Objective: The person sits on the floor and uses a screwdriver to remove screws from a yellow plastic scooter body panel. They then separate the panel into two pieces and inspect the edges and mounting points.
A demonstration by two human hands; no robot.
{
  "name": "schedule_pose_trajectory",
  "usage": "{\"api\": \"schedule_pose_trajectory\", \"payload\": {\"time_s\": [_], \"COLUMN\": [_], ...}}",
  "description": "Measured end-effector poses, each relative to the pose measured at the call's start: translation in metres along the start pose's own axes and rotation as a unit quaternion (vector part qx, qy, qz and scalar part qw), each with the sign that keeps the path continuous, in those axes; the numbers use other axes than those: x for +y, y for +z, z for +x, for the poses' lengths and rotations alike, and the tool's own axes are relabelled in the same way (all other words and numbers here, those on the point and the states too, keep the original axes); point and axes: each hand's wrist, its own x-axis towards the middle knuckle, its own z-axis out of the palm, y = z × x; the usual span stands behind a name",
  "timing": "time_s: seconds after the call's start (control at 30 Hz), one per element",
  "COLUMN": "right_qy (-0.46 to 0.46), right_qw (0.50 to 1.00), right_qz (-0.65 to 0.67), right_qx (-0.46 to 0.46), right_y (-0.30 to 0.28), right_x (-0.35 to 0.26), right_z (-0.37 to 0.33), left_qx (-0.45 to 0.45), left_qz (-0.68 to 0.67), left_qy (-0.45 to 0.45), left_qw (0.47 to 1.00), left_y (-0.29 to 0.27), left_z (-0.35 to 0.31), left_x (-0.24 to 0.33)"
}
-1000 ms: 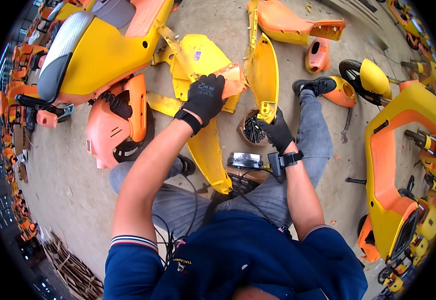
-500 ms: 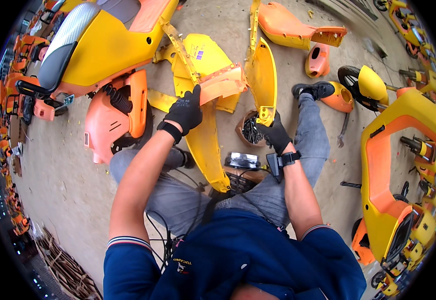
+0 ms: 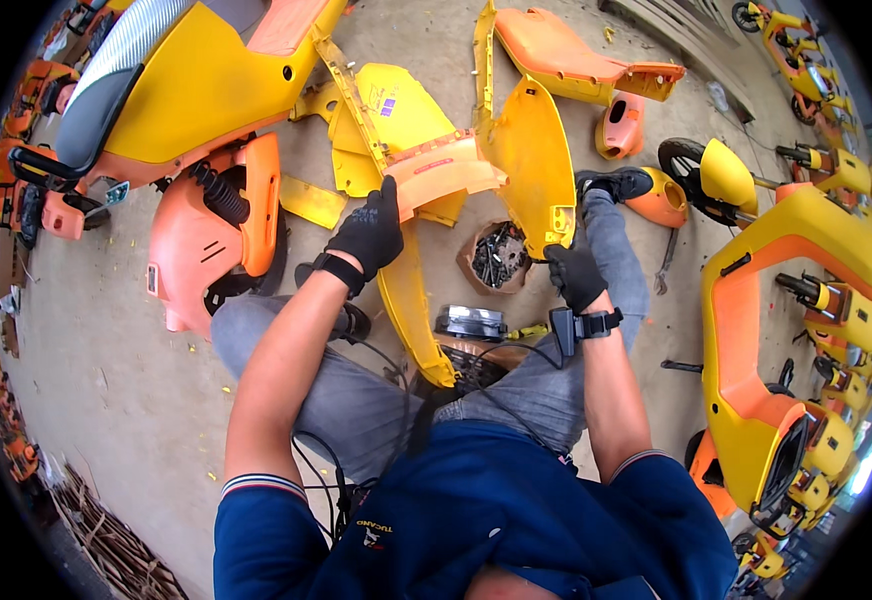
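My gloved left hand [image 3: 368,232] is closed round the junction of a curved orange panel [image 3: 446,172] and a long yellow strip-shaped panel [image 3: 411,310], whose lower end reaches down between my knees. The gloved right hand [image 3: 577,277] grips the lower end of a wide yellow curved panel [image 3: 536,150]. That panel meets the right end of the orange piece; whether they are fastened there I cannot tell. Under the panels stands a small open cardboard box [image 3: 494,262] with dark screws or small metal parts. A clear-topped lamp-like part [image 3: 471,322] lies nearer to me.
A yellow-orange scooter body [image 3: 196,90] stands at the upper left above an orange shell [image 3: 191,245]. Other body panels [image 3: 556,50] lie at the back. To the right are a wheel [image 3: 691,175] and a large yellow-orange frame cover [image 3: 731,330]. Cables [image 3: 331,470] hang by my left thigh.
My right hand has moved right and slightly down, swinging the wide yellow panel outward so its inner face shows more. The box of small parts is now more exposed. My left hand keeps its grip.
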Motion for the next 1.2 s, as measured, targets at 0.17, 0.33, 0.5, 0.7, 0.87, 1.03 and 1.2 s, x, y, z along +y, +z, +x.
{"api": "schedule_pose_trajectory", "payload": {"time_s": [0.17,0.33,0.5,0.7,0.87,1.03,1.2], "right_qy": [0.059,0.012,-0.131,-0.141,-0.146,-0.126,-0.158], "right_qw": [0.998,0.997,0.973,0.944,0.934,0.932,0.939], "right_qz": [-0.003,-0.071,-0.187,-0.297,-0.324,-0.338,-0.301], "right_qx": [-0.009,-0.006,-0.019,-0.024,-0.024,-0.028,-0.051], "right_y": [0.002,0.049,0.066,0.063,0.073,0.079,0.082], "right_x": [0.001,-0.003,0.027,0.040,0.028,0.026,0.027], "right_z": [-0.026,-0.052,-0.052,-0.061,-0.065,-0.067,-0.064], "left_qx": [0.017,0.017,0.038,0.103,0.197,0.151,-0.037], "left_qz": [0.009,0.014,0.000,-0.004,0.044,-0.022,-0.212], "left_qy": [0.032,0.054,0.085,0.154,0.314,0.412,0.241], "left_qw": [0.999,0.998,0.996,0.983,0.928,0.898,0.946], "left_y": [-0.006,-0.014,-0.009,-0.003,-0.013,0.000,0.057], "left_z": [-0.003,-0.004,0.002,0.007,0.002,-0.021,-0.029], "left_x": [-0.005,-0.010,-0.010,-0.008,0.036,0.071,0.066]}}
